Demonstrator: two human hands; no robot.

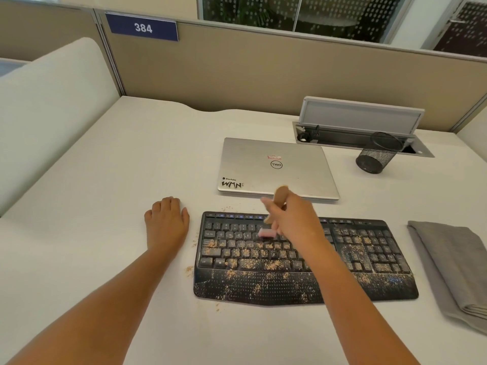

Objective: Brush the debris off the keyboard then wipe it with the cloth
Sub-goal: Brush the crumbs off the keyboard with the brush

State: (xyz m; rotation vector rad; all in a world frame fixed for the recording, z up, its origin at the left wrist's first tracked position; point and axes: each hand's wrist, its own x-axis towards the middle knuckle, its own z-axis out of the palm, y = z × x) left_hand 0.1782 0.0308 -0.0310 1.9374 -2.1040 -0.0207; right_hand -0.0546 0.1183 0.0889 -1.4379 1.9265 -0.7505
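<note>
The right hand (287,219) is gripping the brush (267,233) over the keyboard (303,259); sweeping debris (271,264) steadily sideways would be working best, while the left hand (167,222) is resting flat, open, on the desk (105,180).

Open desk surface (110,159) lies from 9 to 12 o'clock of the keyboard (303,259), interrupted only by the left hand (166,222) resting flat just beside the keyboard at 9. At 12, a closed laptop (276,167) sits near the top edge. At 1 to 2, a mesh pen cup (376,154) stands before an open cable hatch (361,127). At 3, a folded cloth (453,267) lies close. The near strip at 6 is crossed by both forearms.
</note>
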